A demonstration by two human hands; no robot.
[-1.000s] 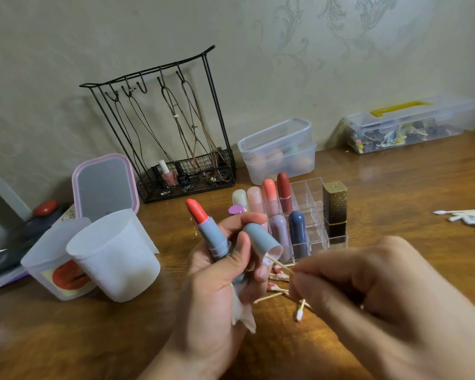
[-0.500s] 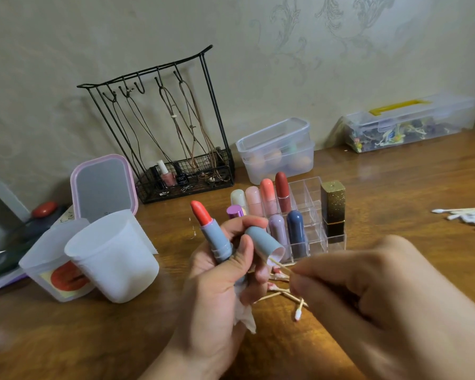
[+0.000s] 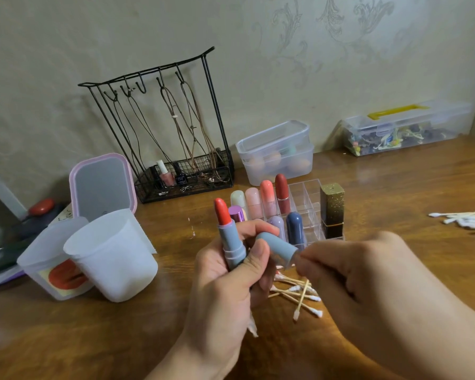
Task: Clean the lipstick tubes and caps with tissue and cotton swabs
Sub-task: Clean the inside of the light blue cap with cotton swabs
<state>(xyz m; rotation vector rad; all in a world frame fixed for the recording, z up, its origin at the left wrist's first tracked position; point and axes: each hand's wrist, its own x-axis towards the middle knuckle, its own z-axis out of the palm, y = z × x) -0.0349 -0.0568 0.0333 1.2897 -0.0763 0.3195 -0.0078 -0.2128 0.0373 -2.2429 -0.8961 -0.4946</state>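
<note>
My left hand (image 3: 228, 286) grips an open grey-blue lipstick tube (image 3: 231, 242) with its orange-red stick raised, plus the matching grey-blue cap (image 3: 277, 249) and a scrap of tissue (image 3: 252, 327) hanging below the palm. My right hand (image 3: 368, 283) pinches a cotton swab; its fingertips are right at the cap's open mouth and the swab itself is hidden between them and the cap. Several used swabs (image 3: 302, 294) lie on the wooden table under the hands. Behind them a clear organiser (image 3: 305, 193) holds several capped lipsticks.
Two white plastic cups (image 3: 113, 256) lie tipped at the left, in front of a pink-framed mirror (image 3: 102, 185). A black wire rack (image 3: 173, 149) and clear storage boxes (image 3: 277, 152) line the wall. A pile of clean swabs (image 3: 469, 220) lies at the right edge.
My right hand has moved in to the cap, so the swab's stem that showed between hand and cap is now hidden. My left hand has shifted slightly.
</note>
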